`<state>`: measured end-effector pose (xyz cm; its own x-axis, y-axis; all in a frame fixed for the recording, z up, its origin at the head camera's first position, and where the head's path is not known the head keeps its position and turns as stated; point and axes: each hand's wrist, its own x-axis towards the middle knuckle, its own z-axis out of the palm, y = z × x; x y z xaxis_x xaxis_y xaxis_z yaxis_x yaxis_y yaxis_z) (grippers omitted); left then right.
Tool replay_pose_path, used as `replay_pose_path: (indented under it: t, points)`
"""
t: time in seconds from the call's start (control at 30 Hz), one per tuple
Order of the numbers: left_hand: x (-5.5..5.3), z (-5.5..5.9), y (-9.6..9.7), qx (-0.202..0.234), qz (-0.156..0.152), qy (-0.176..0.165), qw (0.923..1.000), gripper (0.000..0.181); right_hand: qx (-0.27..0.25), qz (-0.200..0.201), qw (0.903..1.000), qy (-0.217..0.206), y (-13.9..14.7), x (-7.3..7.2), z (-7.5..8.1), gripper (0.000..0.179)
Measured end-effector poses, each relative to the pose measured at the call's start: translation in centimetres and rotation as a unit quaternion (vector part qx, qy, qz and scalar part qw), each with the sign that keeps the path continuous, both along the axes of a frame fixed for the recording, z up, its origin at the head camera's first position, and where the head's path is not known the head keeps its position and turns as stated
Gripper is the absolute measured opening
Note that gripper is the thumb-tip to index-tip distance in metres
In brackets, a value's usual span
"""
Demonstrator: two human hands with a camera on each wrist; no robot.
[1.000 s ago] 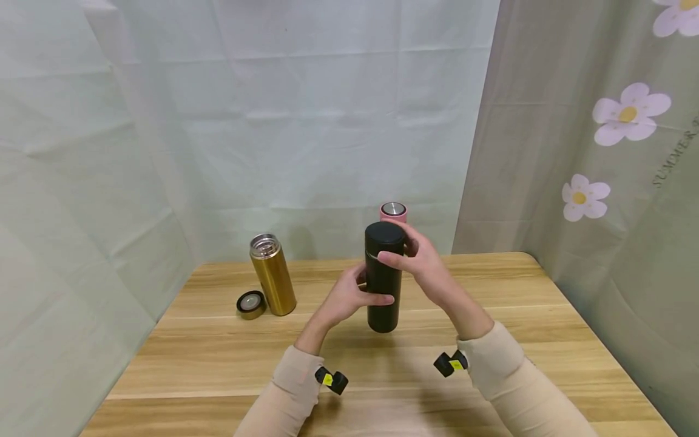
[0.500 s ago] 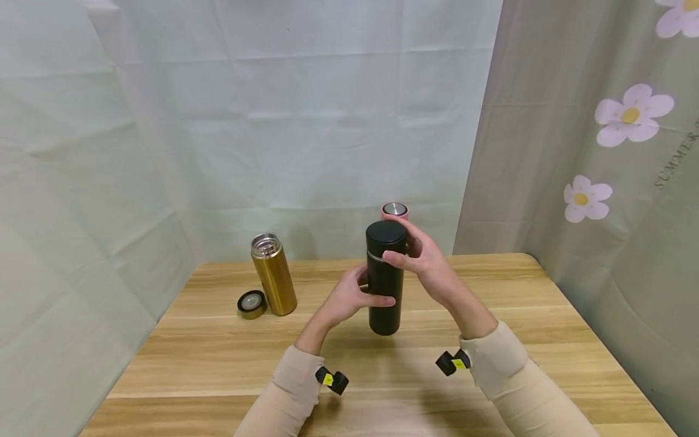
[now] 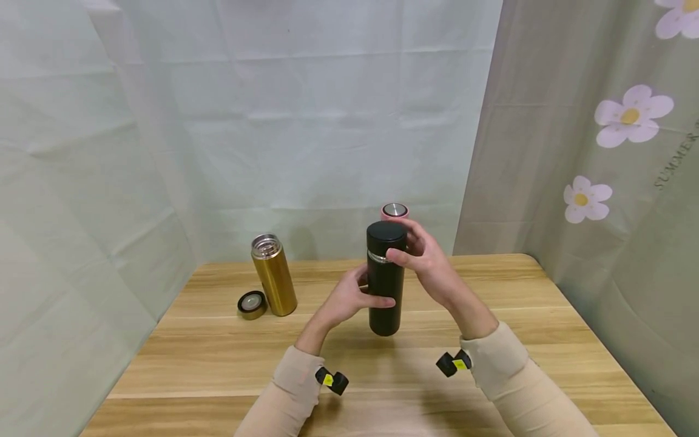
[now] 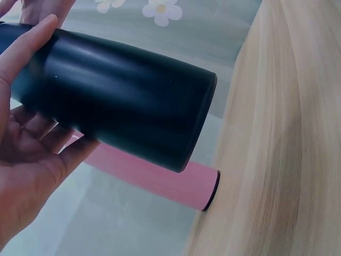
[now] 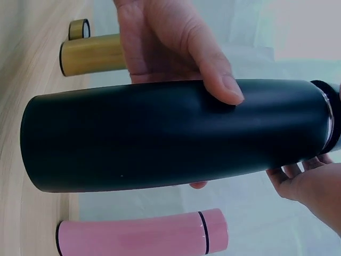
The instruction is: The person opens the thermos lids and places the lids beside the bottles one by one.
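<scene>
A black thermos flask [image 3: 384, 318] is held upright in the head view, its base apart from the table in the left wrist view. My left hand [image 3: 347, 296] grips the flask's body [image 4: 133, 96], thumb across the near side. At the top, my right hand [image 3: 430, 264] holds the black lid [image 3: 386, 232], with the thumb low on the near side. A silver ring [image 3: 377, 257] shows between lid and body. Right behind stands a pink flask [image 3: 394, 210], mostly hidden in the head view but plainer in the right wrist view [image 5: 133, 237].
To the left on the wooden table [image 3: 218, 364], a gold flask [image 3: 275, 279] stands uncapped. Its gold lid [image 3: 252, 305] lies beside it with the inside facing up. A pale curtain [image 3: 327, 121] hangs behind the table, and a flowered one [image 3: 524, 152] on the right.
The silver ring under the black lid shows wider than before, so the lid sits slightly higher off the body. The right thumb has shifted a little to the right. The left hand's grip looks unchanged.
</scene>
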<state>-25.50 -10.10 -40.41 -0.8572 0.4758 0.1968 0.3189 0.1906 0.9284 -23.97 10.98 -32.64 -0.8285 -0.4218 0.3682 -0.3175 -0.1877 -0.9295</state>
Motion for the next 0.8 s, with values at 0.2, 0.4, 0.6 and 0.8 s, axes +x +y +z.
replay_pose_path:
  t: [0.2,0.4,0.6,0.8]
  points:
    - [-0.04,-0.02,0.05,-0.004,0.001,0.001,1.0000,0.069,-0.026,0.015,0.9995,0.010,-0.01,0.06,0.20,0.078]
    - [-0.05,-0.06,0.08,-0.009,0.006,0.000,0.9999,0.068,-0.037,-0.011,0.9992,0.014,-0.03,0.13,0.21,0.076]
    - [-0.01,-0.05,-0.02,0.001,0.011,-0.001,0.9999,0.069,-0.059,-0.025,0.9978,0.013,0.01,0.08,0.26,0.072]
    - [0.02,-0.07,-0.16,0.007,0.014,-0.008,0.9999,0.071,-0.063,-0.044,0.9970,-0.001,0.08,0.13,0.28,0.067]
